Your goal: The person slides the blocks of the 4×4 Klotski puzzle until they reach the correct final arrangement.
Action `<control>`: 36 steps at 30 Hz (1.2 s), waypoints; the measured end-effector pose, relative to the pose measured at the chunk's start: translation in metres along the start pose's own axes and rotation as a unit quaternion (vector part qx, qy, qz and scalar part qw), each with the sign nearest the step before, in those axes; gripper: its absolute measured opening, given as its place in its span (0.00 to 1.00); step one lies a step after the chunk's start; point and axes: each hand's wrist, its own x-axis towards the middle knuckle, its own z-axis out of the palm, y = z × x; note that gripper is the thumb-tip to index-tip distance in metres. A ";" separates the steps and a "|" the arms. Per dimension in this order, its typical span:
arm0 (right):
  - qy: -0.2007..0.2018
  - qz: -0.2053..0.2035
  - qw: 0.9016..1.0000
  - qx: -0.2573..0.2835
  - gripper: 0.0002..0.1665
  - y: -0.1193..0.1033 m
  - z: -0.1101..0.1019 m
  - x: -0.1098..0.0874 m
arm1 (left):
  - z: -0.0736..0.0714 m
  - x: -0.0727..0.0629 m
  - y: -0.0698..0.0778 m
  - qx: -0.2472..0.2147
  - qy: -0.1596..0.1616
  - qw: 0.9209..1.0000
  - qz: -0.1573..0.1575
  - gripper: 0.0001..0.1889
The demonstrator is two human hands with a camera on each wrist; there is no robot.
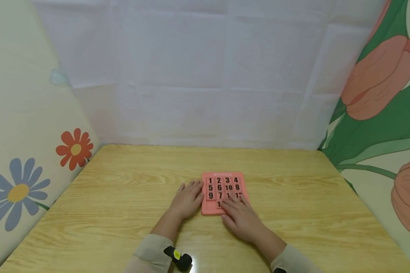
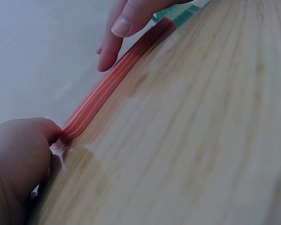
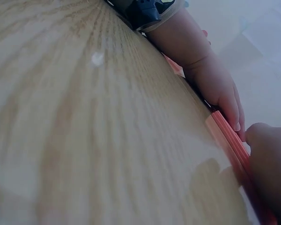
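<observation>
A pink number slide puzzle [image 1: 210, 207] lies flat on the table, its black-numbered tiles in rows with 1 2 3 4 at the top. The bottom-left slot holds no tile. Along the puzzle's left edge rests my left hand [image 1: 187, 201], fingers extended; in the left wrist view its thumb touches the board's near corner. My right hand [image 1: 242, 220] lies over the lower right, fingertips on the lower tiles, several of which it covers. The right wrist view shows the board's pink side [image 3: 228, 133] between both hands.
The wood-grain table [image 1: 123, 197] spreads around the puzzle. A white sheet [image 1: 191, 76] hangs behind it, with flower-patterned panels [image 1: 389, 129] at both sides. A black strap device [image 1: 180, 259] sits on the left sleeve's cuff.
</observation>
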 end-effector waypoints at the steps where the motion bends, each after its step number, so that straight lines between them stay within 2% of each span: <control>1: -0.002 0.000 1.000 0.001 0.29 0.000 0.000 -0.001 | 0.000 0.000 0.000 0.000 -0.001 1.000 -0.001 0.27; 8: -0.004 -0.003 1.000 -0.014 0.29 -0.006 0.003 0.001 | -0.001 0.001 0.000 -0.005 -0.007 1.000 -0.011 0.28; 21: -0.016 -0.012 1.000 -0.016 0.30 -0.022 0.010 0.012 | 0.000 0.001 -0.001 -0.002 0.000 1.000 -0.005 0.28; 26: -0.004 -0.009 1.000 -0.009 0.30 -0.017 0.007 0.006 | 0.001 0.001 0.000 -0.004 0.001 1.000 -0.005 0.28; 36: 0.017 0.027 0.999 -0.004 0.28 0.009 -0.003 -0.017 | 0.000 0.000 0.000 -0.015 -0.002 1.000 -0.005 0.28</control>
